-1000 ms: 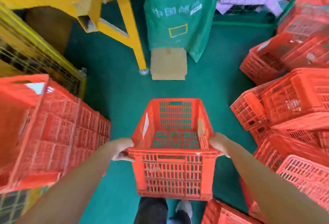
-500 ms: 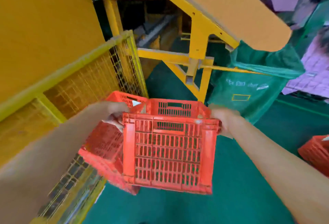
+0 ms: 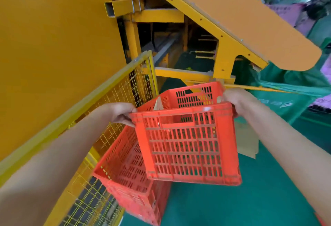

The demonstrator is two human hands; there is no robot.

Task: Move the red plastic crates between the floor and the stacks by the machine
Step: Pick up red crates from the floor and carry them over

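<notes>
The left hand (image 3: 120, 113) grips the near left corner of the held crate (image 3: 184, 145), fingers curled under its rim; the right hand (image 3: 234, 100) grips the near right corner the same way. This red crate hangs in the air between them, slightly tilted, its lower left edge over the open top of a second crate (image 3: 125, 168), which stands against the yellow mesh guard (image 3: 125, 89) of the machine (image 3: 53, 37). On the green floor (image 3: 250, 198) beyond lie a cardboard sheet (image 3: 247, 141) and a green sack (image 3: 286, 103)
</notes>
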